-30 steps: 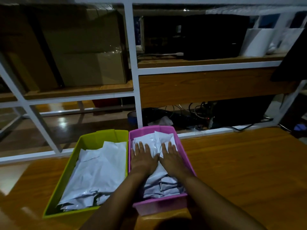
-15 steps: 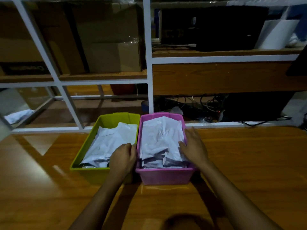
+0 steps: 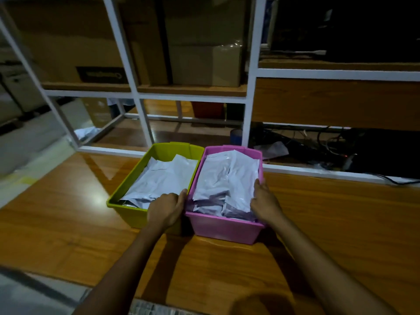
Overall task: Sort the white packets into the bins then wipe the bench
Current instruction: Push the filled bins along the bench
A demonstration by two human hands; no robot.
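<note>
A pink bin (image 3: pixel 223 229) and a green bin (image 3: pixel 129 209) stand side by side on the wooden bench (image 3: pixel 68 223), both filled with white packets. The pink bin's white packets (image 3: pixel 227 178) are piled to the rim; those in the green bin (image 3: pixel 163 178) lie lower. My left hand (image 3: pixel 167 209) grips the pink bin's left wall, between the two bins, fingers curled over the rim. My right hand (image 3: pixel 264 201) grips the pink bin's right wall, thumb inside against the packets.
A white metal shelf frame (image 3: pixel 250 87) rises right behind the bins, holding cardboard boxes (image 3: pixel 204 42). Cables and dark equipment (image 3: pixel 329 144) lie behind the frame to the right. Bare wooden bench extends left, right and toward me.
My hands left the packets in the pink bin and moved out to its two side walls, which they now grip. My view has swung, so the bins appear further away.
</note>
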